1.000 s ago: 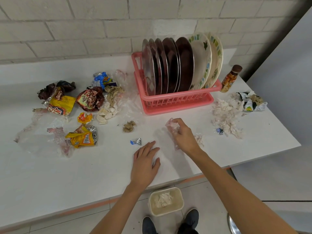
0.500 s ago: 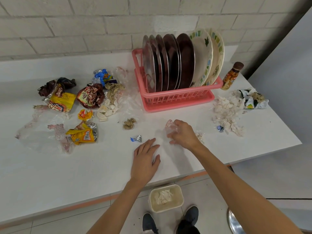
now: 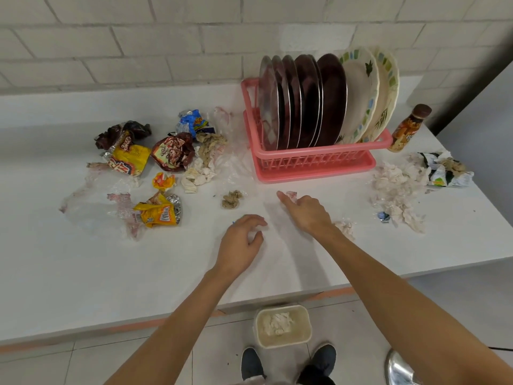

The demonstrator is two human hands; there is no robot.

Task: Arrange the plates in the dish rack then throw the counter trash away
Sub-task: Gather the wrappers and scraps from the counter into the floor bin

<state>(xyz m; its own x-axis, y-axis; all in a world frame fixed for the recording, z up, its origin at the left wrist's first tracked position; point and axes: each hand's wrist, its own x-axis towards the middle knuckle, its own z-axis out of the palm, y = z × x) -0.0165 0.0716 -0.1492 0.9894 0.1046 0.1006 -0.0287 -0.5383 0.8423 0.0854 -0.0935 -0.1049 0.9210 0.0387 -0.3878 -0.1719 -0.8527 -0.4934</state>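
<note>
Right hand (image 3: 308, 213) pinches crumpled plastic (image 3: 291, 194); left hand's (image 3: 241, 241) curled grip unclear.

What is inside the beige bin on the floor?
Only crumpled white tissue shows in the bin; anything beneath it is covered.

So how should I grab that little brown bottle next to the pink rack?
Hold the bottle round its middle, coming from the right: it stands upright, and the rack with its leaning plates crowds its left side.
</note>
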